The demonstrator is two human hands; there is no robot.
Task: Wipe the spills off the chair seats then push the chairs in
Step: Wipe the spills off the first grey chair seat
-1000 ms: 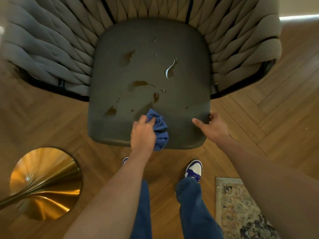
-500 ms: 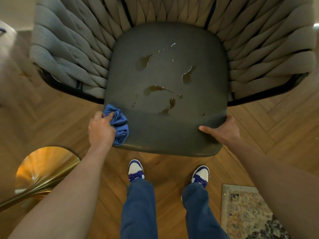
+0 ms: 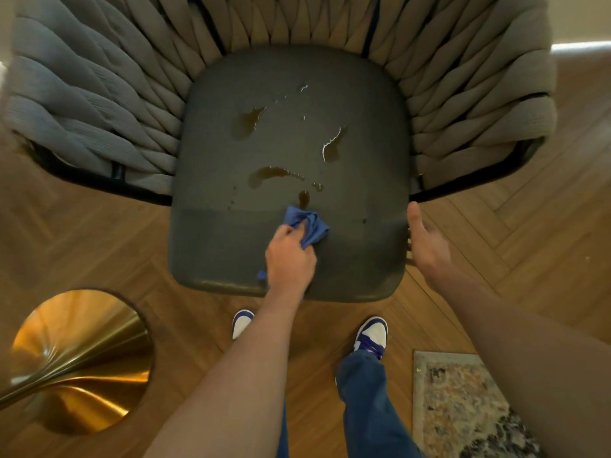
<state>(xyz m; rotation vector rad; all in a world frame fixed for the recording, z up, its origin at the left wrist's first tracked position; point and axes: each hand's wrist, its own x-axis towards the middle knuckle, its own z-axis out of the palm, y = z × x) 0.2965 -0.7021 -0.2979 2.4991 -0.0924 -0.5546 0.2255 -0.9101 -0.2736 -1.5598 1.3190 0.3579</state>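
A dark grey chair seat [image 3: 211, 246] fills the middle of the head view, ringed by a woven grey backrest [image 3: 99, 107]. Brown spills [image 3: 246, 122] lie on the seat in several puddles and drops; a darker wiped band runs across the front part. My left hand [image 3: 289, 259] presses a bunched blue cloth [image 3: 309, 224] on the seat just below the nearest puddle [image 3: 303, 198]. My right hand [image 3: 428, 246] rests against the seat's right front edge, thumb up and fingers curled round the side.
A round gold table base [image 3: 79, 361] stands on the wooden herringbone floor at the lower left. A patterned rug [image 3: 463, 408] lies at the lower right. My two shoes [image 3: 372, 335] stand close to the chair's front edge.
My left hand has swept the cloth from the seat's left front corner back to the middle front. The small puddle at the left front is gone. My right hand has stayed at the right edge.
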